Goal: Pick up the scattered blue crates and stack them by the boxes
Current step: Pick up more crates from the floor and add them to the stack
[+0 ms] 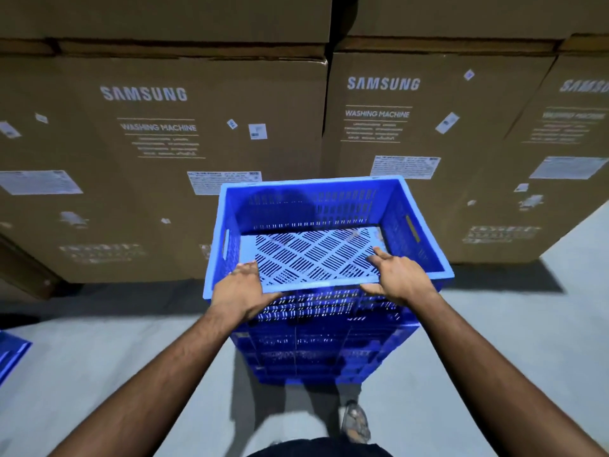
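— Head view, item one?
— Top blue crate (329, 232), on the crate stack (323, 344) standing on the floor (99, 357) just before the Samsung boxes (158, 159).
— Hands?
— My left hand (242, 288) and right hand (400, 277) grip its near rim, fingers inside, thumbs outside.
— Other stock?
— Another crate (10, 354), floor's left edge.

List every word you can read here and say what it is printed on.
"SAMSUNG" and "WASHING MACHINE": left box.
"SAMSUNG" and "WASHING MACHINE": middle box.
"SAMS…", cut off at the frame edge: right box; the heading below it is blurred.
Fine print and white stickers on all boxes: too small and blurred.
Crates: no text.
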`<state>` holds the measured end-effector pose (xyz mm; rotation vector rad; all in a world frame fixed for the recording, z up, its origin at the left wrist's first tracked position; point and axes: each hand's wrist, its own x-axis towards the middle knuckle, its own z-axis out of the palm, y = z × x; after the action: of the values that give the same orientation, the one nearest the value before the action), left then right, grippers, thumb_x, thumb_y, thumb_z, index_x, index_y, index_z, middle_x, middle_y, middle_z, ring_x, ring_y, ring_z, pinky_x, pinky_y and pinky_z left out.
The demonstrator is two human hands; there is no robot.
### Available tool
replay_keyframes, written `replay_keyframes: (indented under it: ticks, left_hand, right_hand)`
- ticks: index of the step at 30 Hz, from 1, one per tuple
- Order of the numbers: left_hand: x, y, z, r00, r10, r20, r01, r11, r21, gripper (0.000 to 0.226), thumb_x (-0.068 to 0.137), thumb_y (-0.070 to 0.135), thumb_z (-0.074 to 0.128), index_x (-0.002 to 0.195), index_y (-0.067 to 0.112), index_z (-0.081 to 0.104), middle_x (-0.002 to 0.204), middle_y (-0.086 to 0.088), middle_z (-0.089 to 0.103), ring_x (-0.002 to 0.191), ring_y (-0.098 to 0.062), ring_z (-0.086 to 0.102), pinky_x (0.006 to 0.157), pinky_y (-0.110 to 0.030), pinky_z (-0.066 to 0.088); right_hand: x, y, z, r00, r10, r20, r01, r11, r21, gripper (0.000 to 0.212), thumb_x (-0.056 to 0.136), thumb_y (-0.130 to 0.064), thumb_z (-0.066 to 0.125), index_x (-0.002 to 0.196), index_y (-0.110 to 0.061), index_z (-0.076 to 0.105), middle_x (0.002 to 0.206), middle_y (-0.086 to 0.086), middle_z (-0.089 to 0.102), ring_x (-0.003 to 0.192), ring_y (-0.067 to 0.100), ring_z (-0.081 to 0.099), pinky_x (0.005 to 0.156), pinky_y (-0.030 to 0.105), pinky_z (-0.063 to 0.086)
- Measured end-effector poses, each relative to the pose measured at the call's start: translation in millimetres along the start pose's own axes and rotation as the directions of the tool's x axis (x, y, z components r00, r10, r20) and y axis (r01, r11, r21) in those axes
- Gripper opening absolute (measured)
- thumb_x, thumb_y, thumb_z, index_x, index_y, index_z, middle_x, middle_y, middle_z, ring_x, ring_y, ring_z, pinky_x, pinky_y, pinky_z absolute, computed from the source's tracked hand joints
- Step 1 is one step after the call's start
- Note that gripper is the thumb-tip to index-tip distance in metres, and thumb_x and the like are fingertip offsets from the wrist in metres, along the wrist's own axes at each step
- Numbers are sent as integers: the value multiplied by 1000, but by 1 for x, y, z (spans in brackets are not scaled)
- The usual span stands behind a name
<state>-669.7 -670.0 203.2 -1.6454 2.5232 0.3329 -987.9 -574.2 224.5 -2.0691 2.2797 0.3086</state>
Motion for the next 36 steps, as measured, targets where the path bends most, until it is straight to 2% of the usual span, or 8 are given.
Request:
replay_keyframes:
  ticks: [3, 8, 14, 19, 26, 28, 33, 36]
  left_hand:
    - [-5, -9, -3, 1000, -9, -2, 9, 1000, 5, 116, 64, 95, 33, 147, 14, 30, 151, -4, 41, 135, -22, 43, 100, -45, 47]
    - [-8, -10, -14, 1000, 2, 8, -3, 999, 35, 121, 55, 100, 33, 141, 15, 36, 147, -6, 45, 128, -24, 50, 97, -42, 48]
    - [1, -1, -1, 998, 21, -55, -21, 1000, 1, 109, 52, 102, 28, 121, 20, 47, 126, -5, 58, 112, -24, 59, 88, -44, 53]
    - [-1, -11, 6, 994, 35, -103, -32, 999, 36, 109, 58, 99, 27, 133, 23, 45, 137, 1, 55, 124, -19, 53, 92, -40, 51]
    - [5, -13, -2, 984, 76, -163, -55, 990, 129, 95, 66, 95, 29, 125, 24, 51, 114, 0, 68, 98, -25, 65, 71, -36, 47]
    - [0, -12, 4, 979, 74, -188, -42, 985, 169, 100, 70, 94, 25, 129, 18, 48, 116, -2, 67, 97, -25, 66, 70, -36, 50]
    - [-8, -10, 9, 978, 78, -194, -35, 976, 216, 98, 71, 94, 16, 118, 16, 53, 91, 0, 67, 82, -23, 65, 60, -33, 47]
    - [0, -14, 1, 976, 112, -189, -69, 973, 219, 94, 69, 95, 18, 108, 18, 56, 78, 2, 61, 76, -24, 63, 58, -32, 43]
  right_hand:
    - [-5, -10, 1, 1000, -13, 21, 13, 1000, 9, 86, 79, -82, 38, 141, -23, 40, 163, 1, 19, 102, 35, 65, 69, 40, 51]
    - [-25, -16, 11, 1000, 9, 12, -9, 1000, 4, 124, 50, -95, -9, 137, -23, 42, 162, 2, 20, 96, 32, 67, 58, 35, 39]
    - [-14, -5, 7, 998, 43, 45, -44, 999, 19, 85, 77, -84, 38, 139, -26, 45, 162, -2, 24, 103, 33, 65, 70, 40, 51]
    - [-18, -15, 12, 998, 64, -1, -64, 997, -36, 102, 67, -90, 16, 139, -24, 45, 158, -2, 32, 100, 29, 68, 66, 36, 45]
    - [-24, -21, 29, 988, 104, -114, -105, 994, -7, 97, 65, -94, 9, 109, -20, 53, 120, 2, 62, 86, 29, 67, 60, 36, 47]
    - [-18, -15, 25, 989, 76, -127, -77, 997, -1, 111, 55, -98, -7, 108, -21, 54, 108, 0, 66, 81, 28, 66, 58, 34, 46]
    - [-9, -12, 19, 991, 71, -110, -74, 997, -31, 114, 51, -99, 2, 118, -24, 56, 111, -1, 66, 86, 26, 66, 58, 34, 41]
    - [-20, -21, 24, 985, 115, -131, -122, 991, -52, 93, 66, -93, 17, 110, -21, 57, 99, 1, 67, 81, 26, 65, 57, 33, 39]
